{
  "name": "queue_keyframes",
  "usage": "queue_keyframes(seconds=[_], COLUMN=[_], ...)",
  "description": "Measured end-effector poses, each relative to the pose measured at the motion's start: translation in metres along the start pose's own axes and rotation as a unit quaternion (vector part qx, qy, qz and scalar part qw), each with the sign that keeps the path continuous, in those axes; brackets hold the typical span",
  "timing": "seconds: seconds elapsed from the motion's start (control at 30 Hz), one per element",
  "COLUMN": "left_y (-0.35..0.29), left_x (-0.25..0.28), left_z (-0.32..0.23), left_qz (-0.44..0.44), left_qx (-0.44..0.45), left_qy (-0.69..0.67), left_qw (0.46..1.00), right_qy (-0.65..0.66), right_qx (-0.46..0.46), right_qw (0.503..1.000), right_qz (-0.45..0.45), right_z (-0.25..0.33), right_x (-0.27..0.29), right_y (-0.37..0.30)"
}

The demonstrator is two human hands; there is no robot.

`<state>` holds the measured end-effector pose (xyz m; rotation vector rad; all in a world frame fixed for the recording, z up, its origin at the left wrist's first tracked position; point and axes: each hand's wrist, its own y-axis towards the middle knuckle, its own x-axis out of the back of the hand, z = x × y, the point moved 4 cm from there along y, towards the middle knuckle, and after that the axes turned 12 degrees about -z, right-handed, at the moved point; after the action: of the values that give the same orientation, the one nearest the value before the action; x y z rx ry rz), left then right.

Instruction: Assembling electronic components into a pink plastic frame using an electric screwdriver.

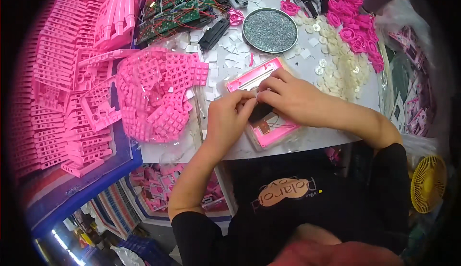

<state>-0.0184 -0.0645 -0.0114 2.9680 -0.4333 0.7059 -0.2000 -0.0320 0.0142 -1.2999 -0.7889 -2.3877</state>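
Observation:
In front of me lies a pink plastic casing [282,135], with its opening facing up and clear plastic film around its edges. A black block-shaped part [260,113] sits over its middle, with thin wires and a small brown piece [264,127] beside it. My left hand [228,119] comes in from the near left, thumb and forefinger pinched together. Opposite it, my right hand [293,98] bends over the casing with its fingers closed. The fingertips of both hands meet just above the black part, around something small and whitish, mostly hidden by the fingers.
Pink casings [57,74] are stacked at left, beside a clear bag of pink keypads [158,93]. Behind stand green circuit boards [185,13], a round tin of grey granules [270,30] and scattered white squares [233,49]. Whitish discs [336,76] and magenta parts [353,30] lie right.

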Motion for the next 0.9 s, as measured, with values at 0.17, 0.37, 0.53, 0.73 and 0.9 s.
queue_keyframes(seconds=[0.17,0.37,0.53,0.73,0.9], left_y=[0.018,0.025,0.034,0.041,0.043], left_x=[0.002,-0.003,-0.008,-0.017,-0.016], left_z=[-0.01,-0.003,0.005,0.002,0.005], left_qz=[0.099,0.121,0.148,0.145,0.176], left_qx=[0.069,0.07,0.078,0.039,0.094], left_qy=[0.008,0.013,0.002,0.019,-0.017], left_qw=[0.993,0.99,0.986,0.988,0.98], right_qy=[-0.098,-0.213,-0.174,-0.27,-0.171], right_qx=[0.033,0.036,0.063,0.033,0.071], right_qw=[0.994,0.976,0.982,0.961,0.983], right_qz=[-0.034,-0.016,0.028,0.039,0.017], right_z=[0.018,0.037,0.027,0.037,0.012], right_x=[-0.003,-0.003,0.002,0.008,0.015], right_y=[-0.002,0.0,0.002,-0.006,-0.006])
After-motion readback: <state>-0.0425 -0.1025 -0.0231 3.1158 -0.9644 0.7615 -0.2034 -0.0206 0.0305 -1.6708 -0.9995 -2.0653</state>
